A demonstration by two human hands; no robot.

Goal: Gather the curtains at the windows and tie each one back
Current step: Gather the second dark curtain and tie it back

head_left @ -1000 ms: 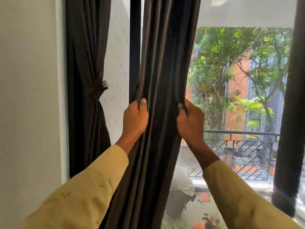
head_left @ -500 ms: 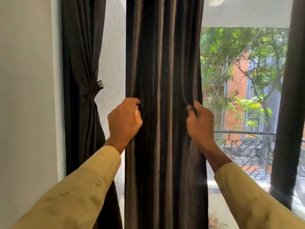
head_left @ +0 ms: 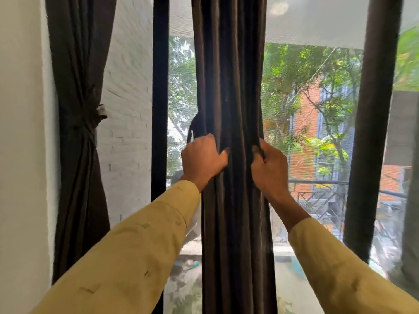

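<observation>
I see the left hand [head_left: 201, 158] gripping the dark curtain [head_left: 231, 75] at its left edge, the right hand [head_left: 269, 168] clutching its right edge; it hangs bunched before the window [head_left: 306, 109]. A second curtain [head_left: 77, 87] hangs tied at the left wall [head_left: 22, 132].

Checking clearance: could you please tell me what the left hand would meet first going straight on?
The left hand points up and inward, so it would press into the middle curtain it grips; depth beyond is unclear.
</observation>
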